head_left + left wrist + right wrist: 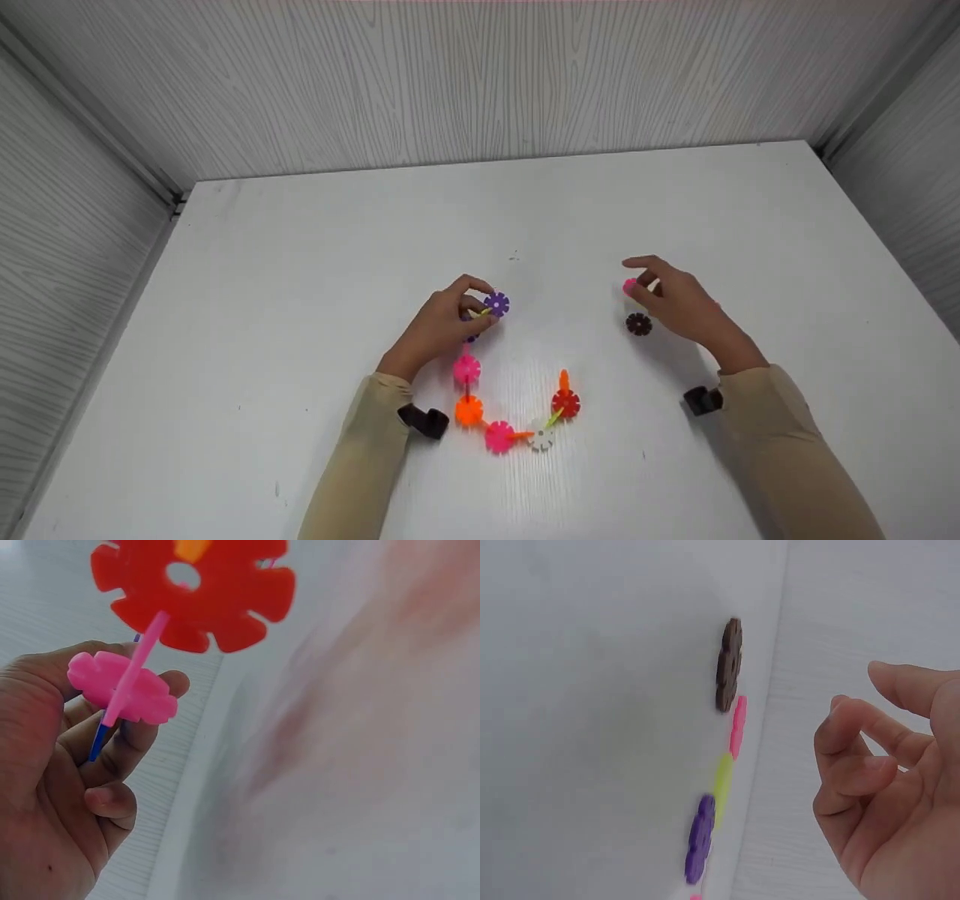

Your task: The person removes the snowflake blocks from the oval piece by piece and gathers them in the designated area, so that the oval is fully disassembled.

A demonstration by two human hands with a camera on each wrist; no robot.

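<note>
In the head view, my left hand (450, 319) pinches the far end of a curved chain of notched plastic discs, by a purple disc (496, 304) and a yellow-green one. The chain continues through a pink disc (466, 369), an orange disc (469, 412) and a white disc (541, 436) to a red disc (566, 403). In the left wrist view a pink disc (124, 686) hangs before the fingers. My right hand (675, 300) hovers with loosely bent fingers, holding nothing, near a dark brown disc (639, 324) and a loose pink disc (630, 286).
Beside the brown disc, in the right wrist view, lie a yellow-green disc (723, 787) and a purple disc (700, 840). The white table (337, 247) meets a wood-grain panel (450, 82) at the back, with further panels at both sides.
</note>
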